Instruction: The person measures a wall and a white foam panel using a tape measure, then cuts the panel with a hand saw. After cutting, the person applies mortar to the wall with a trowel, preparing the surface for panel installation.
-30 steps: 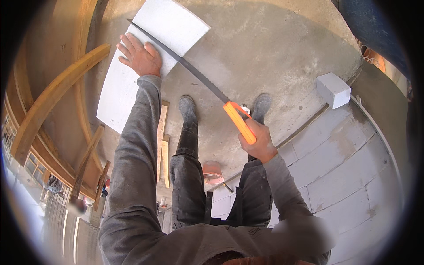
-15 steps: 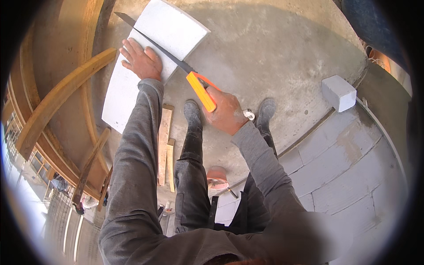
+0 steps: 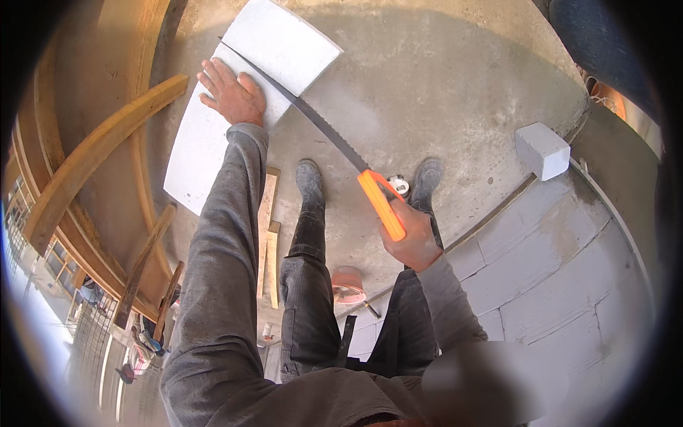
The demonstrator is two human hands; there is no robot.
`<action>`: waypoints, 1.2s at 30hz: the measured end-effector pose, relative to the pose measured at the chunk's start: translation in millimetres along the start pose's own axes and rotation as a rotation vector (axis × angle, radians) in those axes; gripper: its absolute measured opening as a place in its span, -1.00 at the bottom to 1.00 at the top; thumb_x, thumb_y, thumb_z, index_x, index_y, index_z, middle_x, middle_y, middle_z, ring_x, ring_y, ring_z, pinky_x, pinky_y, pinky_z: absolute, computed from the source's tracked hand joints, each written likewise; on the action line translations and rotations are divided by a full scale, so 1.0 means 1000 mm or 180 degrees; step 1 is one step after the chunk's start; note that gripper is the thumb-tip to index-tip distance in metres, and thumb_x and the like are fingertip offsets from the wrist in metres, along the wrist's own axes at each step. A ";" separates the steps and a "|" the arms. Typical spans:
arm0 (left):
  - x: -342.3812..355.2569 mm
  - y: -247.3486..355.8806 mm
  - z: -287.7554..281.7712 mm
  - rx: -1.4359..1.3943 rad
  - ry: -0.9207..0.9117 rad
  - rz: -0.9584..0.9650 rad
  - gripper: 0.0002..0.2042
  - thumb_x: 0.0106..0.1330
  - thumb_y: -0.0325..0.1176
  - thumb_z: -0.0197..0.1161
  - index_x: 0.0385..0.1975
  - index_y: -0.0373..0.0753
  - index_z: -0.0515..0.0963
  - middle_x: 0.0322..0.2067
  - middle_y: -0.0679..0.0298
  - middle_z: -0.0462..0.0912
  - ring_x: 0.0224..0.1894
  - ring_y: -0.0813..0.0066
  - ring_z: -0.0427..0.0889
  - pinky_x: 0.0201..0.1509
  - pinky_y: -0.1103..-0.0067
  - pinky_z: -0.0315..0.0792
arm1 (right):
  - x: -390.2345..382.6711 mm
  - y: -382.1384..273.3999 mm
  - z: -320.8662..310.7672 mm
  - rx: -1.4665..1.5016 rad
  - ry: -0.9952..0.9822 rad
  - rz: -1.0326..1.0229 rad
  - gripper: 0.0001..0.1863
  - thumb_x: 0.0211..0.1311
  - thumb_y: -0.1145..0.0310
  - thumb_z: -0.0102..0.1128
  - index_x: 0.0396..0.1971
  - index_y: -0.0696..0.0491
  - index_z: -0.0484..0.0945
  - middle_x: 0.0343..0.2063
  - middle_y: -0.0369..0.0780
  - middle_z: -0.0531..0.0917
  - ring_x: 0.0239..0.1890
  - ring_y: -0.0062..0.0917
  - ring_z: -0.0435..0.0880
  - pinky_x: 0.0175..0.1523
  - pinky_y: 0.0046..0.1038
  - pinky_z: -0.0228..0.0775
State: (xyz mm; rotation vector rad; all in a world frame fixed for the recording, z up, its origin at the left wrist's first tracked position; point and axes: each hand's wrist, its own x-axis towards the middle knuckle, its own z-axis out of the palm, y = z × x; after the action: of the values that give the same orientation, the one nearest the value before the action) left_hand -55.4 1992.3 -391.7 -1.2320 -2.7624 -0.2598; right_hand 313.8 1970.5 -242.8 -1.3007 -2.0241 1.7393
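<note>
R hand (image 3: 413,236) curled tight on orange-hdl handsaw (image 3: 324,127); dark toothed blade runs fwd-L of it across white, flat-faced bldg block (image 3: 206,144). L hand (image 3: 236,95) palm-down on block, fingers spread, L of blade.

saw handle (image 3: 381,205) partly hidden, right sleeve (image 3: 466,373) blurred

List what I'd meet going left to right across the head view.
Wooden beam, left hand resting on the large white block, reddish bucket, right hand gripping the orange saw handle, small pale block.
</note>
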 end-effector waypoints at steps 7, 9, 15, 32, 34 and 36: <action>-0.005 0.012 0.008 -0.0001 -0.0276 -0.0050 -0.35 0.22 -0.23 -0.11 0.34 -0.37 0.09 0.41 0.00 -0.02 0.46 -0.07 -0.19 0.42 -0.03 -0.34 | 0.099 0.001 0.041 -0.0234 -0.0067 -0.0065 -0.84 0.05 0.46 0.22 -0.40 0.09 0.42 -0.49 -0.04 0.57 -0.41 -0.04 0.57 -0.38 -0.19 0.43; -0.044 0.001 -0.010 -0.0035 -0.0505 -0.0198 -0.35 0.22 -0.23 -0.12 0.34 -0.37 0.10 0.41 -0.01 -0.02 0.46 -0.06 -0.19 0.42 -0.02 -0.34 | 0.033 -0.009 0.029 -0.0191 -0.0235 0.0286 -0.83 0.04 0.45 0.23 -0.41 0.09 0.41 -0.50 -0.04 0.57 -0.41 -0.04 0.57 -0.39 -0.18 0.42; -0.010 0.012 -0.007 -0.0166 -0.0150 -0.0048 -0.35 0.23 -0.23 -0.12 0.34 -0.39 0.09 0.40 -0.06 -0.01 0.46 -0.07 -0.17 0.43 0.01 -0.34 | -0.009 0.012 -0.017 -0.0240 -0.0231 0.0402 -0.83 0.02 0.45 0.23 -0.39 0.08 0.44 -0.50 -0.06 0.57 -0.43 -0.07 0.58 -0.38 -0.18 0.42; -0.012 0.003 -0.001 0.0027 -0.0095 -0.0043 -0.39 0.24 -0.27 -0.15 0.33 -0.37 0.13 0.39 -0.05 0.02 0.45 -0.02 -0.11 0.41 0.01 -0.27 | 0.035 0.044 0.023 -0.0112 -0.0196 0.0033 -0.81 0.00 0.46 0.24 -0.38 0.06 0.43 -0.49 -0.08 0.58 -0.39 -0.09 0.59 -0.35 -0.17 0.41; -0.008 0.003 -0.004 -0.0023 -0.0059 0.0032 -0.37 0.23 -0.26 -0.11 0.33 -0.39 0.12 0.38 -0.07 0.03 0.45 -0.06 -0.12 0.41 -0.02 -0.29 | -0.021 0.048 -0.003 -0.0079 0.0296 -0.0398 -0.83 -0.01 0.45 0.24 -0.40 0.06 0.45 -0.47 -0.08 0.60 -0.40 -0.10 0.60 -0.35 -0.18 0.42; -0.020 0.002 -0.006 -0.0039 -0.0143 0.0024 -0.36 0.23 -0.25 -0.09 0.33 -0.40 0.11 0.38 -0.08 0.02 0.45 -0.08 -0.14 0.41 -0.03 -0.30 | -0.005 0.065 0.000 -0.0248 -0.0050 -0.0032 -0.83 -0.01 0.45 0.25 -0.42 0.06 0.45 -0.45 -0.08 0.60 -0.39 -0.09 0.59 -0.35 -0.17 0.42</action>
State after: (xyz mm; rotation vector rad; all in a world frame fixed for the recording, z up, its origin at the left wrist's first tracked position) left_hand -40.5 1977.4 -389.3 -1.2662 -2.7975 -0.2518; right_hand 348.7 1963.6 -296.9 -1.3008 -2.1230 1.6874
